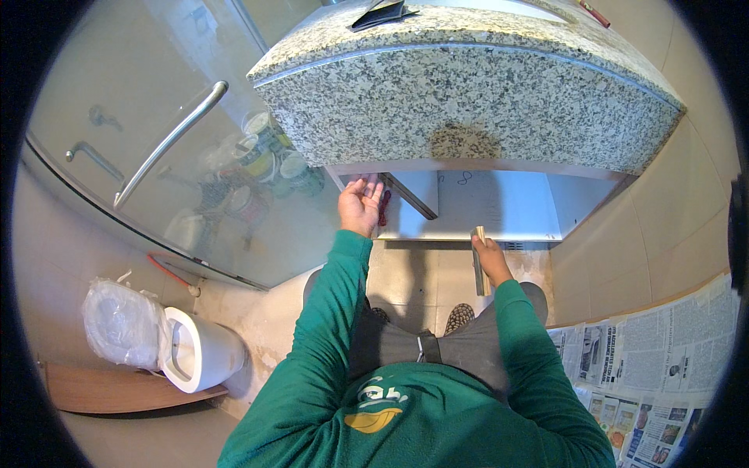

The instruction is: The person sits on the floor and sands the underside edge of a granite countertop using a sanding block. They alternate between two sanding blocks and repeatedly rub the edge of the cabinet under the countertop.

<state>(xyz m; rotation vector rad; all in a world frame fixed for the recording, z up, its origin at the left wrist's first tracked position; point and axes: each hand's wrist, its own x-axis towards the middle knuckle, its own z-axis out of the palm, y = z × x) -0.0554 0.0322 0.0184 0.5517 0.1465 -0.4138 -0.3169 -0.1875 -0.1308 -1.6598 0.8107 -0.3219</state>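
Note:
My left hand [361, 205] reaches palm up into the left front of the open vanity cabinet [491, 216], its fingers apart below the granite apron [468, 105]. Just right of it a small red object [384, 209] lies in the cabinet. A metal-looking strip [412, 199] slants across the cabinet's interior beside that object. My right hand [490, 257] grips a short, straight metal-coloured profile [481, 269], held roughly upright in the picture in front of the cabinet's lower edge. Whether my left fingertips touch the cabinet is unclear.
A glass shower panel [222, 234] with a steel handle [169, 143] stands at left, tubs behind it. A toilet [202, 351] and a curved wooden board [129, 389] are at lower left. A dark wallet-like item [379, 16] lies on the counter. Newspaper [649, 351] covers a surface at lower right.

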